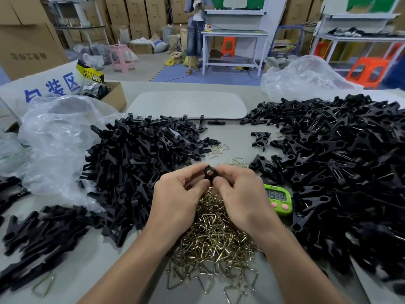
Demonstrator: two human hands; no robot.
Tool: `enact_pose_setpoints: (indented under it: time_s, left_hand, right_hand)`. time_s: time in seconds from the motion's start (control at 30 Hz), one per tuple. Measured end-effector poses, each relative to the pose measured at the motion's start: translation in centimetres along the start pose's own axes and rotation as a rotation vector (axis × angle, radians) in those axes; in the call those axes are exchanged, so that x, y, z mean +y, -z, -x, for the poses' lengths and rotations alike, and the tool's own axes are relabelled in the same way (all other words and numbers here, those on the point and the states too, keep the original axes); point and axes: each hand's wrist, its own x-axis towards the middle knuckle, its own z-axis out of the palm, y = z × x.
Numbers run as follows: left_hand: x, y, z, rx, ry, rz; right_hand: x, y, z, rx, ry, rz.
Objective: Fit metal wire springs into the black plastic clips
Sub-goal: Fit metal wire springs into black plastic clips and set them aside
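Observation:
Both hands meet over the table's middle and pinch one black plastic clip between their fingertips. My left hand holds its left side, my right hand its right side. The clip's ring end points up; its lower part is hidden by my fingers. Whether a spring sits in it I cannot tell. Directly below my hands lies a heap of brass-coloured wire springs. A pile of black clip parts spreads to the left. A larger pile of black clips, several showing wire, fills the right.
A green timer lies just right of my right hand. Clear plastic bags sit at the left and back right. A grey mat lies at the back centre, a cardboard box at the back left. A person stands far behind.

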Motion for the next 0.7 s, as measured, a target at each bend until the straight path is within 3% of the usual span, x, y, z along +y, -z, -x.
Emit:
enact_pose_setpoints:
  time_s: [0.1,0.43,0.7]
  left_hand:
    - [-0.11,-0.14,-0.11,0.013,0.008,0.003]
    - [-0.28,-0.22,-0.24,-0.017,-0.043,0.037]
    - [-0.05,-0.58,-0.05,0.025,-0.072,-0.003]
  right_hand:
    - [0.06,0.03,0.07,0.022,0.026,0.073]
    - [0.32,-0.04,-0.11,0.025,-0.027,-0.098]
    - [-0.07,0.47,-0.24,0.019,-0.021,-0.040]
